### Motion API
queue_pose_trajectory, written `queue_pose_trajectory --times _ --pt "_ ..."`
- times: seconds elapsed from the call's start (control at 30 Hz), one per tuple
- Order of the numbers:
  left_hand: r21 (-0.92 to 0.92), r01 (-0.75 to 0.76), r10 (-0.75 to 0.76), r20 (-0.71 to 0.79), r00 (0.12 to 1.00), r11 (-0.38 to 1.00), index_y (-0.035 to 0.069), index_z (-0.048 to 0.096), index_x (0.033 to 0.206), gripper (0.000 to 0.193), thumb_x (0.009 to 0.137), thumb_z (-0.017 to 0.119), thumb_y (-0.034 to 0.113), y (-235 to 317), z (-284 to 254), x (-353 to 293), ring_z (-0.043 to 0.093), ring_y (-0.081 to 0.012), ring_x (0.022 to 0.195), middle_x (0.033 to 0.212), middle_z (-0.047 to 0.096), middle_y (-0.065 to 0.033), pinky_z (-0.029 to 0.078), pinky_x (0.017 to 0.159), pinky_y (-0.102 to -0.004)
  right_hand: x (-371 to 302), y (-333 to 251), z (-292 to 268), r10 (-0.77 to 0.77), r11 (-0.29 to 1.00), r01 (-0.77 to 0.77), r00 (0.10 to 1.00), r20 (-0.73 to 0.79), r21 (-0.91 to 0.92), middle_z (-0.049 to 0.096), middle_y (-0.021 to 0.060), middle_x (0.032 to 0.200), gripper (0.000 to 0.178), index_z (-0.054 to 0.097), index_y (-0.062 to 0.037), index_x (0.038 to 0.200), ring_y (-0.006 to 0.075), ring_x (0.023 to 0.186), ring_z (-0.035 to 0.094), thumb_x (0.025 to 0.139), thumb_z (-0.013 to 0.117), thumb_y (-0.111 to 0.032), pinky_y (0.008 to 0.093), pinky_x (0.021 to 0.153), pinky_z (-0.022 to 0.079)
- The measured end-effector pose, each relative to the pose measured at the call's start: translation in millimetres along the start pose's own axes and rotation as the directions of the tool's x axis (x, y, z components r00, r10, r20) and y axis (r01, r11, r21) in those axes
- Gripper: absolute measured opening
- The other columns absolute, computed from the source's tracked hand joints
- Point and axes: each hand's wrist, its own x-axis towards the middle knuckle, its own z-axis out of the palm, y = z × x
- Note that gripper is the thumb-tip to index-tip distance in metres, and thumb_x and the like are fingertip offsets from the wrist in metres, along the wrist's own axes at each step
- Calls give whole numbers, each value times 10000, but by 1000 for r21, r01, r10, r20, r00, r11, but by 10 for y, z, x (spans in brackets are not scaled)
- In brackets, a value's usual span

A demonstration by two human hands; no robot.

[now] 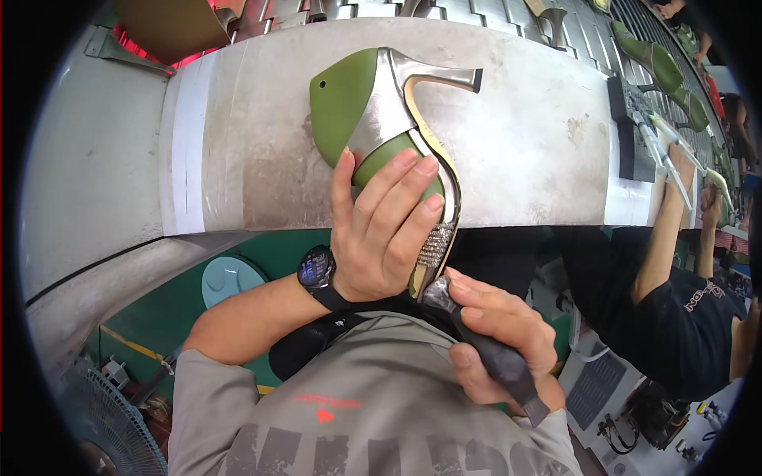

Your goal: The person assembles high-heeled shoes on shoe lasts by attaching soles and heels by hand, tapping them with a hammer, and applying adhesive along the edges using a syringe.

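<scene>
A silver high-heeled shoe (389, 99) on a green shoe last (340, 107) lies on its side, its heel pointing right and its toe end toward me. My left hand (385, 230) is closed over the shoe's middle, fingers across the green last and the edge of the sole. A glittery strap (435, 244) shows beside those fingers. My right hand (508, 321) is wrapped round a dark hand tool (500, 365) with a rough greyish end and a flat, blade-like end. The greyish end rests against or very near the sole close to the toe; contact is hard to tell.
Under the shoe is a pale, stained bench (270, 159). Beyond it runs a slatted metal conveyor (468, 32) with more shoes. To the right, a co-worker in a dark shirt (675, 325) reaches toward a dark block (635, 135) and pens. A fan (111, 420) stands lower left.
</scene>
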Motion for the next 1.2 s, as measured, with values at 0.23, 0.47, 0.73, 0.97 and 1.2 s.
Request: queue_pose_trajectory --times 0.23,0.47,0.73,0.97,1.2 --pt "-83 114 -119 -50 992 990 84 540 1341 309 1043 603 138 92 3 25 642 -349 1302 1406 659 -185 271 1207 -712 342 67 -159 28 998 -27 999 -20 52 717 340 1176 364 641 87 1117 452 1143 733 824 837 -1 487 986 609" --pt "-77 124 -130 -72 989 989 138 532 1341 295 1059 602 195 93 43 -5 656 -280 1279 1362 682 -103 275 1202 -744 666 124 -430 221 953 -229 973 60 199 733 339 1142 268 671 93 1056 428 1126 744 860 814 -20 483 999 605" --pt "-93 125 -134 -100 986 988 179 566 1293 255 1045 616 206 113 113 -71 646 -221 1275 1332 696 -21 235 1226 -741 1232 268 -663 483 777 -540 841 242 325 775 259 1069 225 690 96 1057 248 1009 750 893 758 -43 365 936 589" --pt "-80 126 -135 -125 983 989 189 567 1311 293 1029 639 220 139 164 -58 649 -192 1260 1314 695 7 225 1227 -747 1799 244 -557 693 670 -735 668 271 100 782 260 1032 390 676 53 982 163 717 709 828 803 -283 264 629 572" --pt "-136 111 -122 -73 990 984 191 567 1310 303 1019 647 222 133 99 -62 620 -187 1307 1321 691 15 188 1237 -750 1588 262 -192 645 741 -629 764 10 235 775 243 1114 445 625 30 1068 101 675 639 913 771 -361 217 557 508"
